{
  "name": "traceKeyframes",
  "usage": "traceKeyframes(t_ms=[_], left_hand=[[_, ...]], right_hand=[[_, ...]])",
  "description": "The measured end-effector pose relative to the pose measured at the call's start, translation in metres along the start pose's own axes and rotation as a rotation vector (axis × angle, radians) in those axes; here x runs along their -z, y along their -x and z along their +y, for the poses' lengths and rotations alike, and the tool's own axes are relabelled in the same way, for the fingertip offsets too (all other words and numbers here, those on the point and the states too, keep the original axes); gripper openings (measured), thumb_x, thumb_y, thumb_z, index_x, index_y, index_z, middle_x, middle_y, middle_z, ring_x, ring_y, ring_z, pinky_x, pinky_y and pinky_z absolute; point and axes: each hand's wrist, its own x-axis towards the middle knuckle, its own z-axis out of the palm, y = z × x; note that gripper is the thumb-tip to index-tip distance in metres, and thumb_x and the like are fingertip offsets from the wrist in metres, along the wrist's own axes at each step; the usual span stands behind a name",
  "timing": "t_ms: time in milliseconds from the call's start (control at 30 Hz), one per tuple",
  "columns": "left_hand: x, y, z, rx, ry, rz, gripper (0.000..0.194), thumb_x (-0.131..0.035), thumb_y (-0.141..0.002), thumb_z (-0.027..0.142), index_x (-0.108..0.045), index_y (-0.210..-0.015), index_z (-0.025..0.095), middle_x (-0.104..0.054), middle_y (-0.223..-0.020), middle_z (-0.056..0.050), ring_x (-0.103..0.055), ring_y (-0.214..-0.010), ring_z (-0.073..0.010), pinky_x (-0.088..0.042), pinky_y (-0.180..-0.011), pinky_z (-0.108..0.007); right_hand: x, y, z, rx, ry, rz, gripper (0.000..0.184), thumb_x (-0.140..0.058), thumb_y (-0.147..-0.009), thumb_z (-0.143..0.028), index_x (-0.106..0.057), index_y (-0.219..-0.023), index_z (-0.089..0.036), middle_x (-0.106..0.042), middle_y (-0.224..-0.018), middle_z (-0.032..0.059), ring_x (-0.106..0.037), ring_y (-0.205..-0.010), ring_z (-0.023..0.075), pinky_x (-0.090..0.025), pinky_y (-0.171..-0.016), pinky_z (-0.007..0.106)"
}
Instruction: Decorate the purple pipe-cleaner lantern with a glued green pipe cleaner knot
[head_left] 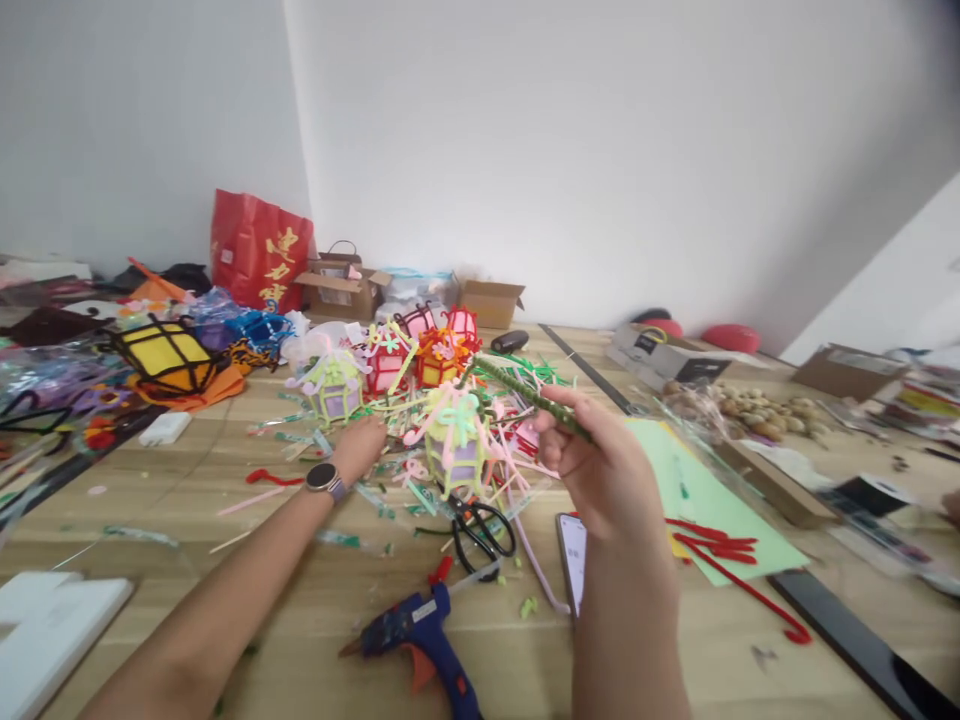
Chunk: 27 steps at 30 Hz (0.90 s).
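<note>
My right hand (581, 450) is raised over the table, its fingers closed round a dark green pipe cleaner (525, 392), which slants up to the left and bends at its far end. Farther left, my left hand (361, 447) reaches low into the loose craft pieces, a watch on its wrist; its fingers are turned away and I cannot make out what they touch. Between the hands stands a yellow-green and lilac lantern (456, 450) with pink curls. A similar lantern (335, 388) stands just beyond my left hand. Black-handled scissors (484, 530) lie before the nearer lantern.
A blue glue gun (424, 635) lies at the front, a phone (572, 560) beside my right wrist. Red pipe cleaners (724, 548) rest partly on green sheets (697, 490). More lanterns (442, 357), a red bag (259, 245) and cardboard boxes (491, 300) stand behind.
</note>
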Motion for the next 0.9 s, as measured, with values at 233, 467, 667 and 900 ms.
traceKeyframes(t_ms=[233, 467, 667, 900], left_hand=[[-0.003, 0.007, -0.006, 0.132, -0.12, -0.019, 0.028, -0.043, -0.081, 0.002, -0.067, -0.086, 0.015, -0.069, -0.089, -0.016, -0.062, -0.095, -0.0286, -0.046, -0.086, -0.038], [0.017, 0.017, 0.004, 0.141, -0.116, 0.022, 0.034, -0.028, -0.092, 0.007, -0.06, -0.105, 0.01, -0.064, -0.106, -0.022, -0.058, -0.105, -0.0314, -0.044, -0.089, -0.042], [0.021, 0.038, 0.003, 0.036, -0.029, -0.122, 0.025, -0.039, -0.093, 0.013, -0.057, -0.109, 0.013, -0.069, -0.092, -0.014, -0.066, -0.08, -0.0247, -0.048, -0.072, -0.034], [0.022, 0.047, -0.001, -0.088, 0.074, -0.13, 0.033, -0.056, -0.087, 0.051, -0.068, -0.097, 0.021, -0.065, -0.108, -0.01, -0.057, -0.109, -0.0273, -0.044, -0.094, -0.037]], right_hand=[[0.006, 0.0, -0.006, 0.016, -0.033, 0.003, 0.027, -0.069, -0.071, -0.036, -0.072, -0.09, -0.017, -0.068, -0.066, 0.0021, -0.053, -0.046, 0.0087, -0.043, -0.042, 0.02], [0.022, 0.009, -0.026, 0.135, -0.01, 0.111, 0.016, -0.068, -0.072, -0.031, -0.075, -0.082, -0.021, -0.066, -0.064, 0.002, -0.051, -0.047, 0.0091, -0.041, -0.043, 0.02], [0.027, 0.004, -0.02, 0.21, 0.02, 0.168, 0.015, -0.067, -0.073, -0.03, -0.076, -0.081, -0.021, -0.066, -0.067, 0.0041, -0.051, -0.05, 0.0113, -0.039, -0.042, 0.022], [0.026, 0.003, -0.025, 0.225, -0.016, 0.33, 0.02, -0.072, -0.06, -0.028, -0.075, -0.075, -0.016, -0.065, -0.061, 0.0062, -0.049, -0.047, 0.0104, -0.037, -0.039, 0.021]])
